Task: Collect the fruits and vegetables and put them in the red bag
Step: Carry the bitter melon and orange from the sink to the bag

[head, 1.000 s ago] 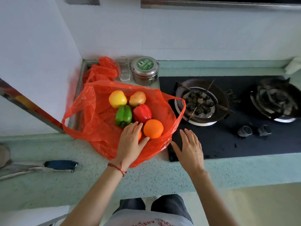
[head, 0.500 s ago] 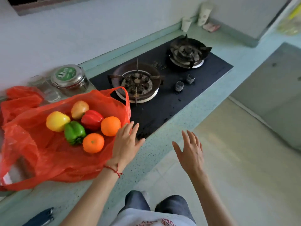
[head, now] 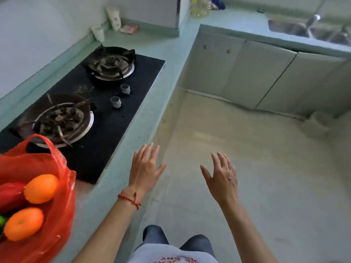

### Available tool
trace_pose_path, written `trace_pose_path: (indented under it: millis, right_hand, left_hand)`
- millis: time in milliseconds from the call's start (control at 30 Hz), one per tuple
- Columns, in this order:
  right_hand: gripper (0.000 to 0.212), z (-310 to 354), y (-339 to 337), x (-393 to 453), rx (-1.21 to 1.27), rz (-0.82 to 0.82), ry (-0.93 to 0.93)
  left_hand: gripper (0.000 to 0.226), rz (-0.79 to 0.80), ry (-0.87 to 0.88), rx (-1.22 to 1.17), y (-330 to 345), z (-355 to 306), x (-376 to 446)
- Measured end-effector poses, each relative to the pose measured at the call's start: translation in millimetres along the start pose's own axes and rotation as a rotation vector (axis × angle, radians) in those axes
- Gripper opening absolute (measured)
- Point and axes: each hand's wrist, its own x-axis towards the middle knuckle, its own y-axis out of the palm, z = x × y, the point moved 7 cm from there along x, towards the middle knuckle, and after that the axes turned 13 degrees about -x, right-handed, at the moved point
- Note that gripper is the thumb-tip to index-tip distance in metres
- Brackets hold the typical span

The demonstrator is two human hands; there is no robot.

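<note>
Both hands empty w/ fingers spread, red bag (head: 57,215) sits off to the left, so left hand (head: 145,168) is way closer than right hand (head: 222,177).

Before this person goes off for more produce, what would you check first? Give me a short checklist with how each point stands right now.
1. Left hand free, fingers spread: ok.
2. Right hand free, fingers spread: ok.
3. Thin red plastic bag resting on the pale green countertop: ok.
4. Two round oranges and a red pepper lying inside the bag: ok.
5. Bag handle lies close to the nearer gas burner; burner off: cannot tell.
6. More produce ahead: cannot tell, none in view.
</note>
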Motion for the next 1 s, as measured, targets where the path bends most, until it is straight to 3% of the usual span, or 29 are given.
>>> trace_pose_path:
  millis: [567,1000]
  right_hand:
    - [0.051,-232,-29,-98,-0.083,-0.072,0.462]
    - [0.053,-318,-32,-86,-0.124,-0.064,0.645]
  left_hand:
    - [0.056,0.252,0.441,0.019,132,-218,3]
    - [0.059,0.394,0.616,0.034,197,-307,52]
